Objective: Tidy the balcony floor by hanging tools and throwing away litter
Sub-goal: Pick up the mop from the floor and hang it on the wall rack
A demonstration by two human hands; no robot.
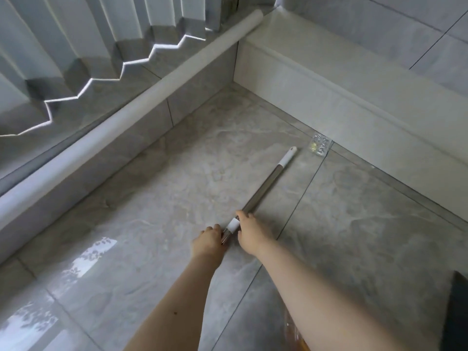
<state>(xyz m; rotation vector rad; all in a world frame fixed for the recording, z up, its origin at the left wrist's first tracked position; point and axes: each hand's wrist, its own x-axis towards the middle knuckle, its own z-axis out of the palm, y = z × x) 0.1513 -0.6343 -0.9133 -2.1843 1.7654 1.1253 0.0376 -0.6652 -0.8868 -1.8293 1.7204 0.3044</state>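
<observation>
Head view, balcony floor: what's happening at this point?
A person is bent over a metal pole lying on the tiled floor. The left hand grips its near end and the right hand holds it at the white collar just beyond. The pole's white-capped far end points toward a small clear plastic wrapper that lies untouched by the white skirting. Nothing is hung or binned yet.

Home balcony: glossy tile floor [177, 188], pleated blinds [76, 46], white baseboard [316, 97].

Glossy grey marble floor tiles [177, 188], pleated grey curtain [63, 46], white ledge [316, 79], daylight reflections.
</observation>
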